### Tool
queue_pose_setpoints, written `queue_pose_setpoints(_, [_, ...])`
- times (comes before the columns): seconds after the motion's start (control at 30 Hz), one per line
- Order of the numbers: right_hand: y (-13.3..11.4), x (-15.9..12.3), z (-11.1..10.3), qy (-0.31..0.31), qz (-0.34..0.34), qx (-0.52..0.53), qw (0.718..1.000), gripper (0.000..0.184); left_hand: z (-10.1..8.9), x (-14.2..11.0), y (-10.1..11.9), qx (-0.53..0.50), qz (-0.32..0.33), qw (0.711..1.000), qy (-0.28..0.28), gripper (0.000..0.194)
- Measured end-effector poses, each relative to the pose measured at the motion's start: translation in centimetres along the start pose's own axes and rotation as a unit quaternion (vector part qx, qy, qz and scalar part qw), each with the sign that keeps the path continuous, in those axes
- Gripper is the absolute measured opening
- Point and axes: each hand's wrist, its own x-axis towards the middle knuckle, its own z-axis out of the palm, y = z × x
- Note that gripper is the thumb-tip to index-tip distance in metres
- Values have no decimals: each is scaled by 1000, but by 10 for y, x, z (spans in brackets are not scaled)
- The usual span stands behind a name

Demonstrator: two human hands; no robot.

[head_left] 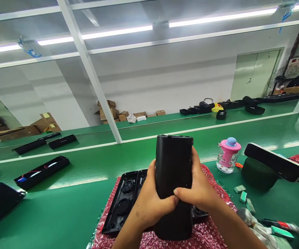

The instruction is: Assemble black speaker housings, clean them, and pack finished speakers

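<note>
A black, smooth plastic casing (174, 162) with rounded sides stands nearly upright between my hands. My left hand (153, 193) wraps its left side, thumb laid across the front. From the right, my right hand (197, 183) grips the same casing, its thumb meeting the left one near the middle. The fingers behind the casing are hidden. Below lies a black panel (122, 204) with round speaker openings, partly covered by my hands. Under it spreads pink bubble wrap (203, 233).
Right of me are a pink-lidded clear bottle (227, 157), a phone (273, 162) leaning on a dark round object, green-and-white small blocks (243, 197) and a marker (281, 224). An open black housing with wires (42, 172) lies left. A white metal post (92, 76) rises ahead.
</note>
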Motion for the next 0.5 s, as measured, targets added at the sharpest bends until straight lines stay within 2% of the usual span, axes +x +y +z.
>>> queue_pose_setpoints(0.1, [3,2,3,16,-10,3,1000,118,-2,1,-7,38,24,999,18,93])
queue_pose_setpoints(0.13, [4,2,5,35,-18,9,999,116,-1,2,-12,64,45,996,38,95])
queue_pose_setpoints(0.2, [7,2,11,71,-27,40,996,108,2,4,-22,140,113,977,116,101])
queue_pose_setpoints(0.27, [12,0,21,90,-20,91,992,100,8,8,-33,234,224,922,212,107])
queue_pose_setpoints(0.37, [21,-2,34,117,8,139,983,94,16,13,-44,353,383,796,309,107])
queue_pose_setpoints(0.43, [28,0,36,143,16,159,977,91,21,12,-46,410,438,733,322,108])
queue_pose_setpoints(0.47, [31,2,33,139,17,186,973,87,23,9,-46,432,447,717,314,109])
queue_pose_setpoints(0.5, [34,6,27,119,19,227,966,82,24,4,-46,446,451,715,294,109])
